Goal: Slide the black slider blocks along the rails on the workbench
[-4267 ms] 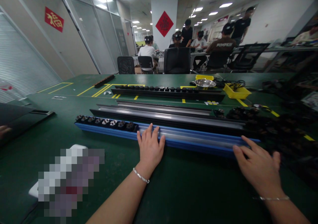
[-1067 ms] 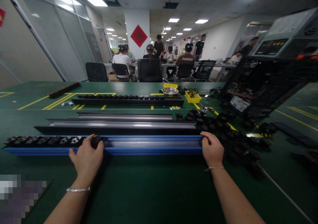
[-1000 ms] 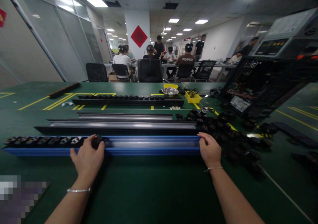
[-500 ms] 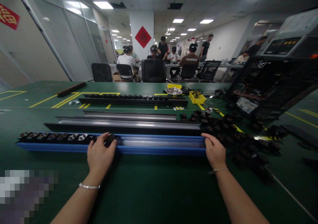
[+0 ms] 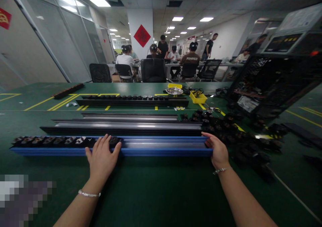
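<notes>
Lying: blue channel (likely stiff; hold ends); left hand splayed on black modules, right hand cupping end, grip unclear.

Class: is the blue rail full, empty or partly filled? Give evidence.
Partly filled: black modules line the blue rail to just past the left hand; from there to the right hand, bare silvery floor shows.
</notes>
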A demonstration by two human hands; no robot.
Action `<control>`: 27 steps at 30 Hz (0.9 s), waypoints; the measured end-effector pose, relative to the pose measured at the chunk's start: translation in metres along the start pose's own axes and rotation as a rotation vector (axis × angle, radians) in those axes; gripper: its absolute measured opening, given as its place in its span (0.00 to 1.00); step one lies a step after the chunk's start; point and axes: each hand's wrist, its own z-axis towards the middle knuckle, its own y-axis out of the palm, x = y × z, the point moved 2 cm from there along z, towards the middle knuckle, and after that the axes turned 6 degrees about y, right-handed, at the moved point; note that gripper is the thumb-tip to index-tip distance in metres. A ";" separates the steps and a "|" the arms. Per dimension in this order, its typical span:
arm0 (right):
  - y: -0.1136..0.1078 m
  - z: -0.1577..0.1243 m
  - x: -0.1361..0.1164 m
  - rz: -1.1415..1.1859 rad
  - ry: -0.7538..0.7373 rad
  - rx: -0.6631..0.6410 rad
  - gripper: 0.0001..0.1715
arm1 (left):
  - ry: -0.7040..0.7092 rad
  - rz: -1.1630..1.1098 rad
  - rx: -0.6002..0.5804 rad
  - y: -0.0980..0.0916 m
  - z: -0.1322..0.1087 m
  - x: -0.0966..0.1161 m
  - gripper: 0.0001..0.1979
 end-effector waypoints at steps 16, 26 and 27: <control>0.000 0.003 0.003 0.019 0.006 -0.020 0.22 | 0.069 -0.026 -0.044 -0.002 -0.001 0.009 0.24; 0.000 0.006 0.007 0.009 -0.006 -0.011 0.21 | 0.154 -0.024 -0.023 -0.001 -0.005 0.032 0.23; -0.001 0.006 0.007 0.006 -0.013 -0.013 0.21 | 0.159 -0.025 -0.022 -0.001 -0.006 0.033 0.23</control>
